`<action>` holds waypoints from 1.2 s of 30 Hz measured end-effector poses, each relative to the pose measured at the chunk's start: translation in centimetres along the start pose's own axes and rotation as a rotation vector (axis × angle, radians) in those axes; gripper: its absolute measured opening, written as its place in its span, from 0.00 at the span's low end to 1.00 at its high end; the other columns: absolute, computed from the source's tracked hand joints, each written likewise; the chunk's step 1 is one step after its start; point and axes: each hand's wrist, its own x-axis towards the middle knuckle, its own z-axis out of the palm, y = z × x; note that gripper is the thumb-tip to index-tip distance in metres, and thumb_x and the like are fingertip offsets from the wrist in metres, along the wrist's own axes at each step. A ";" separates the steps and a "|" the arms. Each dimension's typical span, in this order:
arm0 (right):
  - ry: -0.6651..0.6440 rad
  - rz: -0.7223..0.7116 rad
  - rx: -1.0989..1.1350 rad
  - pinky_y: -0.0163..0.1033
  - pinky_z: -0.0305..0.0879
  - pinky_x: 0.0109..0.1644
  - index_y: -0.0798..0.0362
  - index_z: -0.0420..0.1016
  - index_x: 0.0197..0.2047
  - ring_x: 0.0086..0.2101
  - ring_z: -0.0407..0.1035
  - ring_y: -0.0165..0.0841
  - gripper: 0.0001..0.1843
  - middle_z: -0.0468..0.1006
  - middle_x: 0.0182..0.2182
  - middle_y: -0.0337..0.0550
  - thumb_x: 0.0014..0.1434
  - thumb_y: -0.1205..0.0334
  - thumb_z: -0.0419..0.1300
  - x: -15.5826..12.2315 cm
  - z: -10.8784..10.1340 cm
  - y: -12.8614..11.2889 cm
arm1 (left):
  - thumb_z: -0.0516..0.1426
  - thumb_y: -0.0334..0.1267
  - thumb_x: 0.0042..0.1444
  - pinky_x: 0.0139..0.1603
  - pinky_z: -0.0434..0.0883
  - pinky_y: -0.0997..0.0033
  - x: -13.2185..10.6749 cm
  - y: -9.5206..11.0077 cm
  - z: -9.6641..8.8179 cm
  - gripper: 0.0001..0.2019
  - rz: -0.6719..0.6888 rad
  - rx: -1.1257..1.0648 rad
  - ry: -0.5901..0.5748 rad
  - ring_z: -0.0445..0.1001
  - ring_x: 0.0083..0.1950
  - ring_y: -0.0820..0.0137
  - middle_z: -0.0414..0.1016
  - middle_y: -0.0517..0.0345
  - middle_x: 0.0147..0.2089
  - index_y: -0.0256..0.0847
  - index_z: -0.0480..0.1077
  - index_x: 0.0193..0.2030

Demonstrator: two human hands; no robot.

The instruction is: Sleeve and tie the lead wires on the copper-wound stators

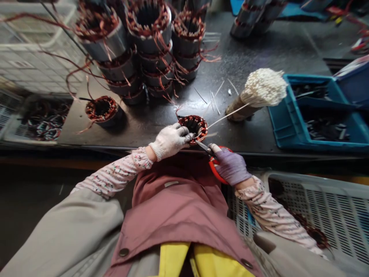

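A worker in a dusty-rose apron (178, 200) bends over a copper-wound motor stator (196, 125) at the front edge of a dark workbench (138, 130). The left hand (170, 141), in a white knit glove, curls over the stator's near-left rim, its fingertips close together; whether they clamp the windings or pinch a strand cannot be told. The right hand (233, 166), in a purple glove, has its fingers wrapped around red-handled scissors (205, 147), whose tips meet the near rim just beside the left fingertips. Whether the blades are parted is too small to make out.

A white cord (226, 116) stretches from the stator's right side toward an upright bundle of white cords (264, 88). Cut pieces (213, 102) lie on the bench beyond; stacked stators (150, 42) rise behind, trailing loose leads.

The risks look close at hand: a blade straying slightly could nick the copper's coating or catch a gloved fingertip, since steel, wire and fingers crowd one spot. A tug on the cord could shift the stator under the blades, and with the bench's edge so near, a loosened left hand might let it tip.
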 end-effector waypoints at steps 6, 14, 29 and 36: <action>0.032 0.119 0.162 0.39 0.69 0.40 0.49 0.70 0.62 0.40 0.76 0.40 0.28 0.81 0.45 0.48 0.58 0.60 0.56 -0.3 0.3 2.0 | 0.57 0.46 0.63 0.41 0.71 0.66 0.0 -1.4 -0.1 0.16 0.099 0.009 0.037 0.72 0.44 0.65 0.77 0.49 0.45 0.42 0.76 0.51; 0.026 0.131 0.106 0.38 0.68 0.36 0.49 0.71 0.61 0.37 0.76 0.40 0.29 0.80 0.44 0.50 0.55 0.59 0.58 2.9 -0.8 2.4 | 0.57 0.48 0.63 0.40 0.70 0.67 0.4 -2.2 -0.1 0.17 0.111 -0.001 -0.022 0.72 0.43 0.66 0.77 0.49 0.46 0.44 0.75 0.54; -0.018 0.095 0.232 0.38 0.70 0.45 0.52 0.70 0.62 0.45 0.76 0.39 0.30 0.80 0.49 0.49 0.55 0.62 0.59 6.7 -0.9 4.1 | 0.56 0.35 0.63 0.61 0.66 0.48 4.3 2.8 -1.3 0.27 -0.050 0.139 -0.378 0.77 0.50 0.58 0.78 0.42 0.51 0.44 0.59 0.69; -0.009 0.023 0.239 0.40 0.72 0.46 0.53 0.70 0.62 0.46 0.76 0.41 0.30 0.79 0.49 0.50 0.56 0.61 0.59 5.8 -0.6 4.7 | 0.53 0.34 0.64 0.61 0.66 0.54 4.2 1.5 0.3 0.24 -0.007 0.085 -0.361 0.77 0.42 0.65 0.78 0.51 0.40 0.47 0.62 0.67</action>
